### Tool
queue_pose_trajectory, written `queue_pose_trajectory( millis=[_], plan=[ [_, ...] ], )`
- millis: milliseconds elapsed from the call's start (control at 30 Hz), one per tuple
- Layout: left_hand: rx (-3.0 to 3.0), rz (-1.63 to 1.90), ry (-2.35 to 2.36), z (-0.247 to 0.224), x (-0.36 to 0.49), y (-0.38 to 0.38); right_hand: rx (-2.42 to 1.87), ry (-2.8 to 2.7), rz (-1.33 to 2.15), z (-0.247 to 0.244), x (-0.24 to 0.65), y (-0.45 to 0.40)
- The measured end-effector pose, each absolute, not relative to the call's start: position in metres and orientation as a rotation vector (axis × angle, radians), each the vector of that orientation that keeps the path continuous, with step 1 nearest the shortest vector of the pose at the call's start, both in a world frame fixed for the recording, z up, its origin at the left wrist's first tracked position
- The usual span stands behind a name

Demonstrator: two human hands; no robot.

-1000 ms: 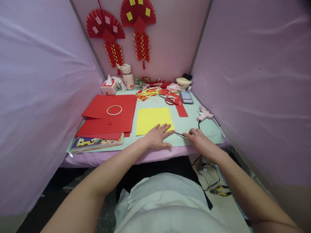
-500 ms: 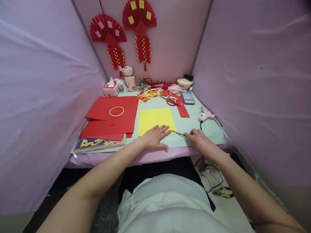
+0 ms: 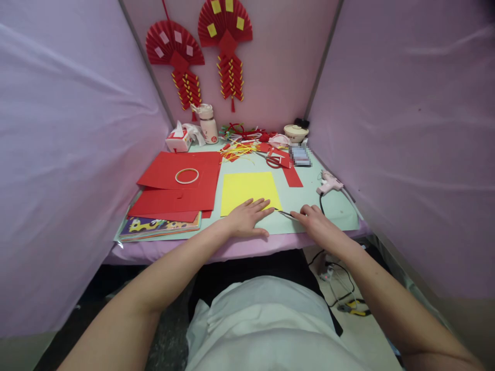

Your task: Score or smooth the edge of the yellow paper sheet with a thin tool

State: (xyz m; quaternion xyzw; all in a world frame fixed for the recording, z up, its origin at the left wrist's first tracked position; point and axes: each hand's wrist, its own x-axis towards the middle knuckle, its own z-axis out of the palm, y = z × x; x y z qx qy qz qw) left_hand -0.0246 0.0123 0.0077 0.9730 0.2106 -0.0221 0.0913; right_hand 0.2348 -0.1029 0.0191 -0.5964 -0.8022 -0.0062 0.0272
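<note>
My left hand (image 3: 249, 219) lies flat with its fingers spread on the lower edge of a square yellow sheet of paper (image 3: 251, 188), its thumb on the tabletop. To its right, my right hand (image 3: 315, 221) is closed around a slim, pointed metal tool (image 3: 286, 214). The tool's dark tip meets the sheet's lower right corner, close to my left fingertips. Its grip end is hidden in my fingers, so I cannot tell its exact kind.
Red card sheets (image 3: 178, 201) with a ring (image 3: 187, 176) lie left, over books (image 3: 158, 228). Behind are yellow strips (image 3: 240, 150), red-handled scissors (image 3: 273, 162), a phone (image 3: 300, 155), a bottle (image 3: 209, 126) and a tissue box (image 3: 179, 140). A glue gun (image 3: 329, 183) sits right.
Both hands stay nearly in place. The tool's two thin parts, slightly apart before, now look closer together. The whole view has shifted slightly.
</note>
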Motion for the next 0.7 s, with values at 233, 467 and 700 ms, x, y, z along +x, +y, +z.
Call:
queue_pose_trajectory(
  millis=[233, 467, 700],
  plan=[
    [2.883, -0.072, 0.628, 0.009, -0.024, 0.011, -1.823, -2.486, -0.014, 0.017, 0.233, -0.103],
    [2.883, -0.068, 0.627, 0.009, -0.024, 0.011, -1.788, -2.485, -0.052, 0.011, 0.231, -0.103],
    [2.863, -0.073, 0.682, 0.009, -0.016, 0.009, -1.786, -2.442, -0.123, 0.005, 0.243, -0.097]
  ],
)
